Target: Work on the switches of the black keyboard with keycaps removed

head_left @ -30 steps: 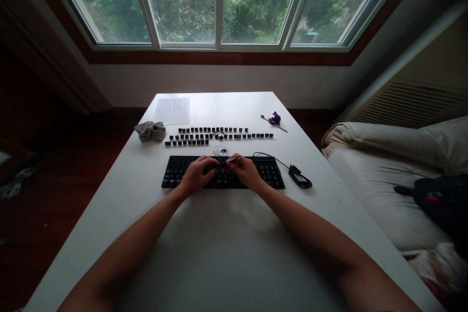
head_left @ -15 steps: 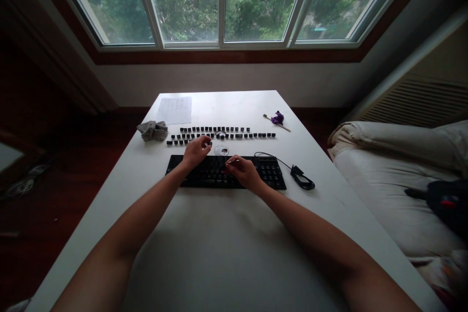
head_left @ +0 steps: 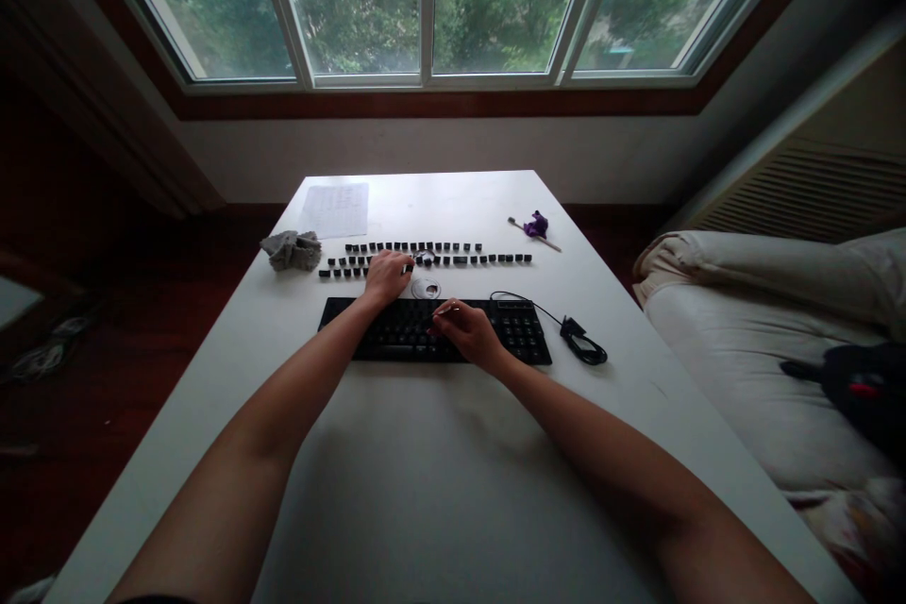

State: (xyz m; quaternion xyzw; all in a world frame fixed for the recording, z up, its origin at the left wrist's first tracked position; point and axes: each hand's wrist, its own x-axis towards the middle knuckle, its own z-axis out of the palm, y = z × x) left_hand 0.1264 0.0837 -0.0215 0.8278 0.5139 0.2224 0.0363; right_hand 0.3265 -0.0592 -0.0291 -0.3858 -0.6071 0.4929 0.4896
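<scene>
A black keyboard (head_left: 520,330) lies across the white table, with my right hand (head_left: 463,328) over its middle. That hand is closed in a pinch around a thin metal tool (head_left: 447,310), whose exact kind is too small to make out. Beyond the keyboard's back edge, my left hand (head_left: 387,276) is low at the rows of loose black keycaps (head_left: 460,260), its fingers closed on one keycap (head_left: 407,269). Part of the nearest row is hidden behind this hand. A small clear round dish (head_left: 426,289) sits between the keyboard and the rows.
A coiled black cable (head_left: 584,344) lies right of the keyboard. At the back left are a grey cloth (head_left: 292,250) and a printed sheet (head_left: 336,209). A brush (head_left: 545,242) with a purple cloth (head_left: 536,225) lies at the back right. A pale sofa (head_left: 714,368) stands right of the table.
My left hand has moved forward and slightly right, from the keyboard's back edge to the keycap rows. My right hand has stayed nearly in place over the keyboard.
</scene>
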